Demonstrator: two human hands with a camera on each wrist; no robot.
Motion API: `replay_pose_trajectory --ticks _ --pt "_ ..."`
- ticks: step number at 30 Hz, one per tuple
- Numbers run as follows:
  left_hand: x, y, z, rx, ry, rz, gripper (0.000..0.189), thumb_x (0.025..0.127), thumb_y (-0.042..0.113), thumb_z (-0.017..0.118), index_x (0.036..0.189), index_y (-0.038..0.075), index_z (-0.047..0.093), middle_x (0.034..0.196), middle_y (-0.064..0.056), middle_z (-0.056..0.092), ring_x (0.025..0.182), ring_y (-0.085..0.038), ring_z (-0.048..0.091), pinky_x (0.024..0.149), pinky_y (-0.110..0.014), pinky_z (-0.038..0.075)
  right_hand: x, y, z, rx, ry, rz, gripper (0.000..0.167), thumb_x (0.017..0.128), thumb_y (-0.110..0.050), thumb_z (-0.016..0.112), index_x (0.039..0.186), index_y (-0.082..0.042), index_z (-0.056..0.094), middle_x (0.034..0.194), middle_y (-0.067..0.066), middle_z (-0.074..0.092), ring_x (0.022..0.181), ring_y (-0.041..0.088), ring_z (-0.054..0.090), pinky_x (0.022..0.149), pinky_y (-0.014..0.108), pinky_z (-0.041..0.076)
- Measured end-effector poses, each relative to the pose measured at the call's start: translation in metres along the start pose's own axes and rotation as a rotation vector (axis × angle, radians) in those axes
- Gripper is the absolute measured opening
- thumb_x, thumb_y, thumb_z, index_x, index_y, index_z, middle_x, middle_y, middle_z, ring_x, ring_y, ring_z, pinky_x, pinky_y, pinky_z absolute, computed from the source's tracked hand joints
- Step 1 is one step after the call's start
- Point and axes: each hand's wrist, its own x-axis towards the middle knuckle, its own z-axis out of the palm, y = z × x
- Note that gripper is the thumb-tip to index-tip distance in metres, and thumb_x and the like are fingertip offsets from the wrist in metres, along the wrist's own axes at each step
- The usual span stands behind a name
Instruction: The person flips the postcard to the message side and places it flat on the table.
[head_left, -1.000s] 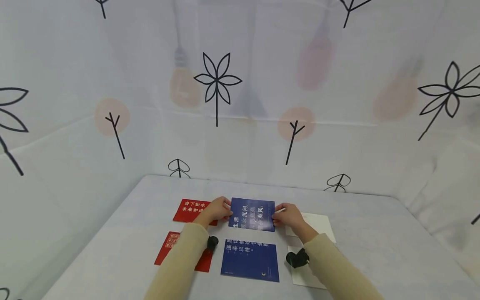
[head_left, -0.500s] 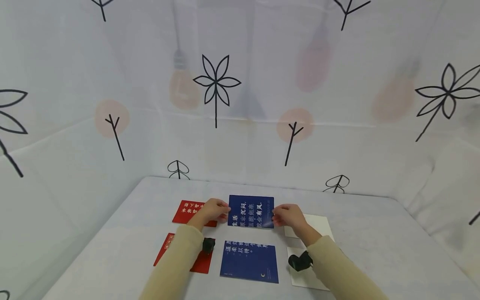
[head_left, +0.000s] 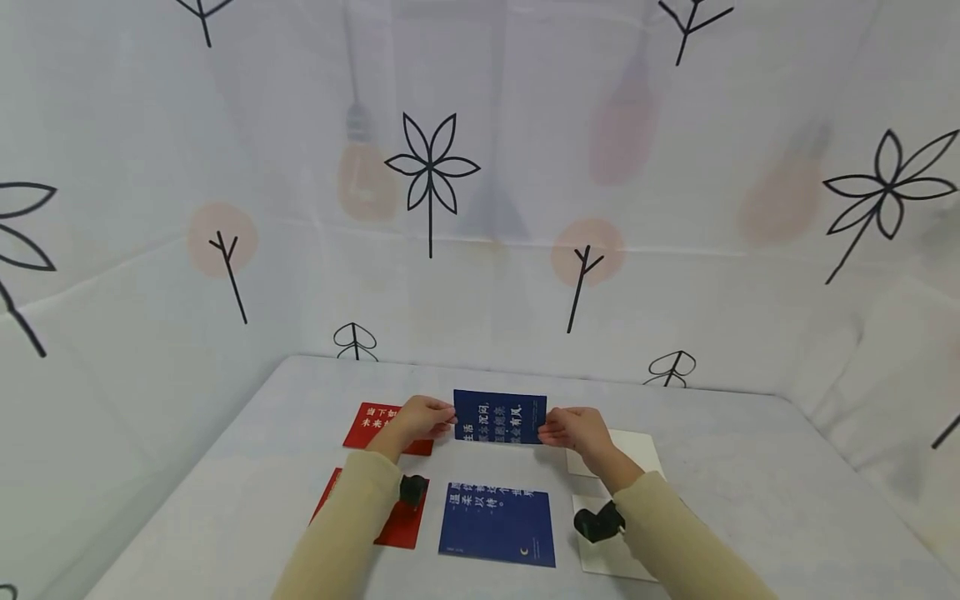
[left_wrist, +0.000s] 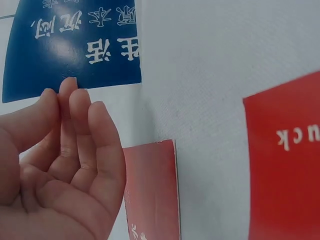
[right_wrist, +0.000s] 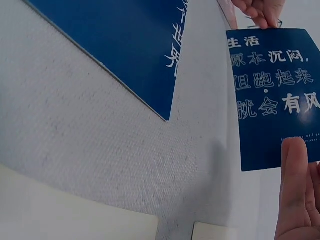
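A blue card (head_left: 500,418) with white lettering is held up above the table between both hands, tilted toward a steep angle. My left hand (head_left: 420,419) pinches its left edge; in the left wrist view, the thumb and index finger meet at the edge of the blue card (left_wrist: 55,75). My right hand (head_left: 581,433) pinches the opposite edge, and its thumb lies on the lettered face in the right wrist view (right_wrist: 295,165). A second blue card (head_left: 497,525) with a small moon print lies flat nearer to me, below the held one.
Two red cards lie on the left, a far one (head_left: 367,423) and a near one (head_left: 405,525), partly under my left arm. Two white cards, one far (head_left: 637,450) and one near (head_left: 611,554), lie on the right. A patterned cloth backdrop (head_left: 487,292) stands behind the white table (head_left: 225,500).
Both hands have lifted the blue card slightly and tipped it, so it looks shorter in the head view. It has drifted a little left. The other cards keep their places.
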Motion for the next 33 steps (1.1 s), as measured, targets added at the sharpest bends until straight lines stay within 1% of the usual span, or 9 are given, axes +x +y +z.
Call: replay_pose_trajectory --ticks 4,9,12,15,20,24,29,33 --pt "-0.0013 0.0 -0.0019 -0.061 -0.024 -0.006 0.025 0.092 0.011 0.059 0.11 -0.005 0.063 0.09 -0.011 0.066 0.078 -0.02 0.059 0.077 -0.027 0.053 -0.0015 -0.0023 -0.001 0.033 -0.002 -0.001 0.031 0.091 -0.003 0.049 0.11 0.021 0.052 0.077 0.015 0.066 0.068 0.019 0.067 0.065 0.028 0.055" --pt "-0.0022 -0.001 -0.0042 -0.107 -0.062 0.003 0.024 0.092 0.007 0.058 0.11 -0.008 0.062 0.092 -0.014 0.066 0.081 -0.021 0.061 0.08 -0.031 0.052 -0.0023 -0.0033 -0.0021 0.071 -0.004 -0.013 0.032 0.088 0.003 0.051 0.112 0.023 0.05 0.079 0.017 0.066 0.069 0.019 0.067 0.066 0.029 0.055" --pt "-0.0029 -0.0013 -0.0049 -0.136 -0.08 0.003 0.024 0.092 0.005 0.057 0.109 -0.01 0.062 0.094 -0.017 0.066 0.082 -0.023 0.062 0.081 -0.033 0.052 -0.0024 -0.0032 -0.003 0.07 -0.006 -0.013 0.033 0.087 0.004 0.052 0.113 0.023 0.049 0.08 0.017 0.066 0.07 0.019 0.067 0.066 0.029 0.055" --pt "-0.0036 -0.0011 -0.0061 -0.167 -0.085 -0.008 0.023 0.091 0.006 0.059 0.108 -0.009 0.063 0.096 -0.019 0.066 0.082 -0.024 0.063 0.081 -0.033 0.052 -0.0028 -0.0029 -0.0036 0.07 -0.012 -0.008 0.032 0.087 0.003 0.055 0.112 0.022 0.051 0.081 0.017 0.066 0.071 0.019 0.067 0.067 0.028 0.055" --pt "-0.0033 -0.0022 -0.0082 -0.189 -0.079 -0.025 0.026 0.089 0.012 0.064 0.107 -0.006 0.065 0.098 -0.018 0.066 0.084 -0.025 0.064 0.079 -0.032 0.053 -0.0032 -0.0025 -0.0041 0.066 -0.017 -0.005 0.031 0.085 0.002 0.059 0.109 0.021 0.054 0.082 0.016 0.066 0.072 0.019 0.066 0.068 0.027 0.055" --pt "-0.0022 -0.0035 -0.0077 -0.178 -0.066 -0.035 0.027 0.087 0.015 0.066 0.106 -0.005 0.066 0.095 -0.016 0.067 0.084 -0.025 0.064 0.078 -0.031 0.053 -0.0025 -0.0013 -0.0041 0.047 -0.01 -0.002 0.031 0.085 0.003 0.061 0.11 0.02 0.054 0.084 0.016 0.066 0.073 0.02 0.067 0.069 0.028 0.055" --pt "-0.001 -0.0035 -0.0061 -0.172 -0.034 -0.053 0.027 0.085 0.014 0.068 0.104 -0.005 0.067 0.091 -0.013 0.067 0.081 -0.024 0.063 0.077 -0.032 0.053 -0.0033 0.0006 -0.0031 0.011 0.008 -0.005 0.03 0.085 0.002 0.063 0.109 0.018 0.056 0.089 0.018 0.064 0.073 0.021 0.066 0.07 0.031 0.055" --pt "-0.0002 -0.0033 -0.0047 -0.169 -0.023 -0.066 0.029 0.085 0.012 0.068 0.108 -0.006 0.065 0.09 -0.012 0.067 0.078 -0.021 0.062 0.077 -0.032 0.054 -0.0035 0.0026 -0.0028 -0.041 0.022 -0.01 0.029 0.085 -0.001 0.065 0.108 0.015 0.059 0.092 0.016 0.065 0.074 0.017 0.063 0.07 0.03 0.055"
